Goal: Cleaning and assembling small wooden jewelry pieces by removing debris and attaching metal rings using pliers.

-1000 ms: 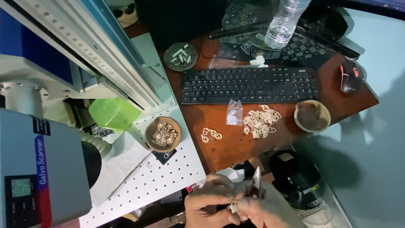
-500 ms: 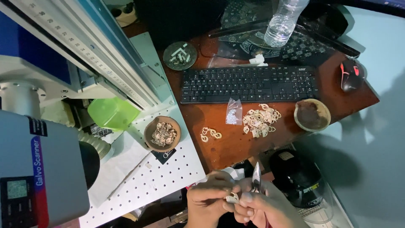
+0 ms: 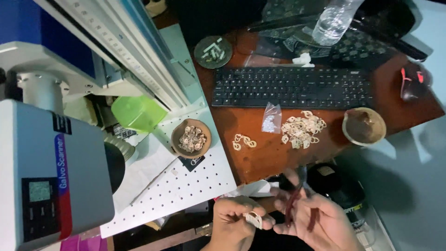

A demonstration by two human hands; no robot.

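My left hand (image 3: 232, 223) is at the bottom of the head view, its fingers pinched on a small pale ring-shaped piece (image 3: 253, 219). Just to its right, my right hand (image 3: 316, 223) grips a pair of pliers with dark red handles (image 3: 293, 201), jaws pointing up and blurred. On the brown desk lies a heap of similar pale pieces (image 3: 302, 128), with a few loose ones (image 3: 243, 141) to its left. A brown bowl (image 3: 191, 138) on the white perforated plate (image 3: 186, 186) holds several more small pieces.
A grey laser machine head (image 3: 51, 172) fills the left, with a green block (image 3: 138, 113) behind it. A black keyboard (image 3: 292, 87), a small plastic bag (image 3: 271, 118), an empty brown bowl (image 3: 364, 126), a mouse (image 3: 413, 83), a water bottle (image 3: 332, 21) and an ashtray (image 3: 213, 51) are on the desk.
Both hands have moved apart slightly. The right hand has swung the pliers away from the piece, and the view has shifted a little.
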